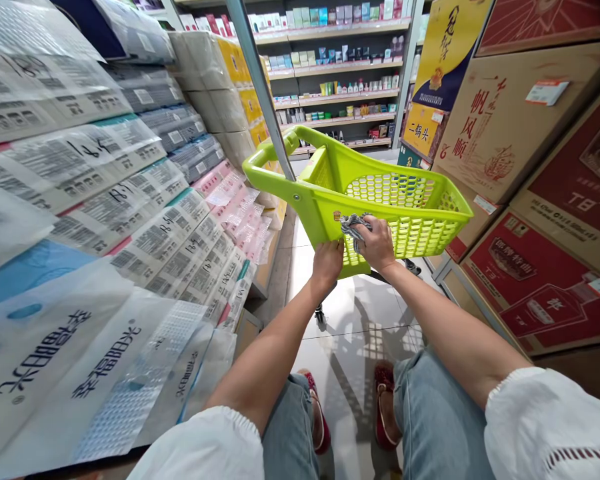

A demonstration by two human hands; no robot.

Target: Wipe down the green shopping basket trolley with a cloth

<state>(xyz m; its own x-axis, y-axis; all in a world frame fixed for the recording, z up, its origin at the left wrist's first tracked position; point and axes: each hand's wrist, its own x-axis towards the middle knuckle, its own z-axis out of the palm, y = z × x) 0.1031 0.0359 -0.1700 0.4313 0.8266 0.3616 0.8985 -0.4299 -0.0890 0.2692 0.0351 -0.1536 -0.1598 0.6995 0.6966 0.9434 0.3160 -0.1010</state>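
A small lime-green shopping cart with a perforated basket stands sideways in front of me, a grey metal pole rising from near its handle. Bunched in the fingers of my right hand is a grey-and-white striped cloth, pressed against the cart's side panel. Just left of the cloth, a small brownish sticker or mark shows on the panel. My left hand is closed on the lower edge of the cart's side, its fingertips hidden from view. A black caster wheel sits under the cart.
Stacks of wrapped paper packs line the left side. Red and brown cartons are piled on the right. Behind the cart, shelves carry many small boxes and bottles. Pale floor tiles run between my feet.
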